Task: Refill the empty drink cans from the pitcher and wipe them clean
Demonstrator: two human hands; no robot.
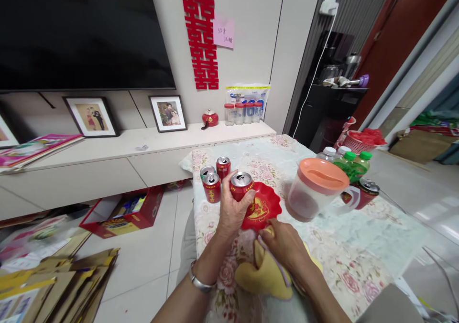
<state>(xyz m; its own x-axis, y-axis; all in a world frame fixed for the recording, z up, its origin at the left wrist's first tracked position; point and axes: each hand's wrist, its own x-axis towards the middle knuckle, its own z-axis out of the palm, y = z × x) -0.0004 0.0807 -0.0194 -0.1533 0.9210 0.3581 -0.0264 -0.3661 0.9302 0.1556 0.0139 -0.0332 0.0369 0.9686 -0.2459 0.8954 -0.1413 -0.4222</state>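
Note:
My left hand [231,208] is wrapped round an opened red can [241,184], held upright above the left edge of a red scalloped plate [268,203]. My right hand [283,242] grips a bunched yellow cloth [263,270] just in front of the plate. Left of the held can stand a red can with its opening showing [212,189], another red can [223,166] and a partly hidden can with a green rim [207,171]. A plastic pitcher with an orange lid [322,174] stands right of the plate.
Beyond the pitcher, on the flowered tablecloth [358,246], are green bottles [355,166] and a dark red can [367,194]. A white cabinet [132,146] with framed photos and jars runs behind. A red box [125,213] and flattened cardboard [68,285] lie on the floor at left.

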